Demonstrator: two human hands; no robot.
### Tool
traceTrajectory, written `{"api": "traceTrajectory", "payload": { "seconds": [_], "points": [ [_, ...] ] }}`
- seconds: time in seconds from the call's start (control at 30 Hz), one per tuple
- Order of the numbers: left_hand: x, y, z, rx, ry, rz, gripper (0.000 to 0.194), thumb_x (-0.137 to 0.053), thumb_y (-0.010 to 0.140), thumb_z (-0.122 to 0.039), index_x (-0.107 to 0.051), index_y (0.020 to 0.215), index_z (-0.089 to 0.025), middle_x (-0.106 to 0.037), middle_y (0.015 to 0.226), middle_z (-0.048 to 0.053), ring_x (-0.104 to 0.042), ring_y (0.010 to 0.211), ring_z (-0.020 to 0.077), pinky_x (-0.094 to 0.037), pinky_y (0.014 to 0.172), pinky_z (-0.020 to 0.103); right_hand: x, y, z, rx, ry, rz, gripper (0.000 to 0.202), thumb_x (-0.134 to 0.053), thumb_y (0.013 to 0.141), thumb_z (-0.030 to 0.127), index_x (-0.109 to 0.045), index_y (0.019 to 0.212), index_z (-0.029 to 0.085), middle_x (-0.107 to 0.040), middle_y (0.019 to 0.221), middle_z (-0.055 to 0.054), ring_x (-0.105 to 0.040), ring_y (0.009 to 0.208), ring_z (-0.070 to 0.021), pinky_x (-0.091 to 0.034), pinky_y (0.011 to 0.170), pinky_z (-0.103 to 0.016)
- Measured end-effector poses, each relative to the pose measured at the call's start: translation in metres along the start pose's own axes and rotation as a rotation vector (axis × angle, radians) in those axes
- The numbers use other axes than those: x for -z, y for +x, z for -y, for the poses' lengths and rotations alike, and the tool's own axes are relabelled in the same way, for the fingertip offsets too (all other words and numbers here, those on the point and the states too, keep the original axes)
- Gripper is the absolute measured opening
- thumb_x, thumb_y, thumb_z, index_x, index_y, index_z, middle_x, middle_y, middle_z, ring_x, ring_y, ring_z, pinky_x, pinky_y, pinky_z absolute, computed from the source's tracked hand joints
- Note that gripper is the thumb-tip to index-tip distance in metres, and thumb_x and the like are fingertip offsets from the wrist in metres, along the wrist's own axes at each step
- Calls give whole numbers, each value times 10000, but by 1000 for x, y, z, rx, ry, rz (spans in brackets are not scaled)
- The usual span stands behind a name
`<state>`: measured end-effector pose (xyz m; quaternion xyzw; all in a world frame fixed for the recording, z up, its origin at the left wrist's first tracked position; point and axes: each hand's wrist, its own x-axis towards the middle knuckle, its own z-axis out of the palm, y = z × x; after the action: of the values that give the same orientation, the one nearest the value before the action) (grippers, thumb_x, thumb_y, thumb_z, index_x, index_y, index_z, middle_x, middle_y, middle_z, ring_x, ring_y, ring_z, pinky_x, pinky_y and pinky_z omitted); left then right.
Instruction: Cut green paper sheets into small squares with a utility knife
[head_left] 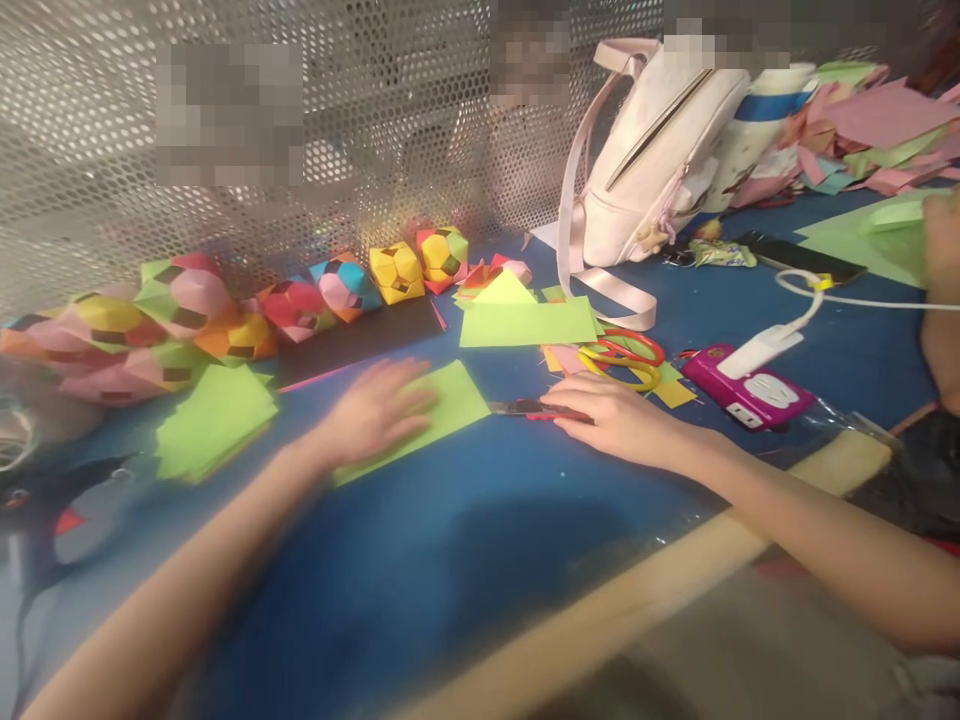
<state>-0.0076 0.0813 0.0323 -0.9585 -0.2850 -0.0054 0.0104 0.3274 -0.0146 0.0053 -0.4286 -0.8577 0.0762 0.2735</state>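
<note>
A light green sheet of paper [451, 398] lies on the blue tabletop, its near-left part beneath my left hand [381, 408]. That hand is slightly blurred, with its fingers stretched flat across the sheet. My right hand [611, 415] is closed around what looks like a craft knife [517, 407], with a metal blade and some red on its handle. The blade's tip reaches the paper's right corner. Just beyond my right hand lie scissors with yellow and red handles [621, 358]. A stack of green paper [216, 420] is to the left.
Folded paper balls [349, 287] line the mesh partition [337, 180]. More green paper [529, 322] lies ahead. A white backpack [652, 150], purple power strip [750, 388] and phone [806, 257] occupy the right side. Another person's hand [941, 240] is at far right; a glue gun [45, 510] is left.
</note>
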Motion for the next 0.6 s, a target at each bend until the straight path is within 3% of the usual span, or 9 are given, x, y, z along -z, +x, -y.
{"api": "traceTrajectory", "payload": {
  "seconds": [0.23, 0.6],
  "points": [
    [-18, 21, -8, -174, -79, 115, 465, -254, 1014, -367, -394, 1446, -268, -296, 1557, 29, -201, 1462, 208, -86, 1189, 489, -1, 0, -2, 15, 36, -20, 240, -494, 896, 147, -672, 1054, 177, -689, 984, -99, -643, 926, -217, -544, 811, -384],
    [-25, 21, -3, -193, -75, 87, 501, -205, 1014, -443, -398, 1443, -269, -307, 1550, 16, -206, 1460, 191, -69, 1198, 451, 1, 0, -2, 49, 97, -38, 222, -510, 902, 150, -693, 1025, 172, -690, 947, -92, -646, 884, -197, -552, 804, -371]
  ]
}}
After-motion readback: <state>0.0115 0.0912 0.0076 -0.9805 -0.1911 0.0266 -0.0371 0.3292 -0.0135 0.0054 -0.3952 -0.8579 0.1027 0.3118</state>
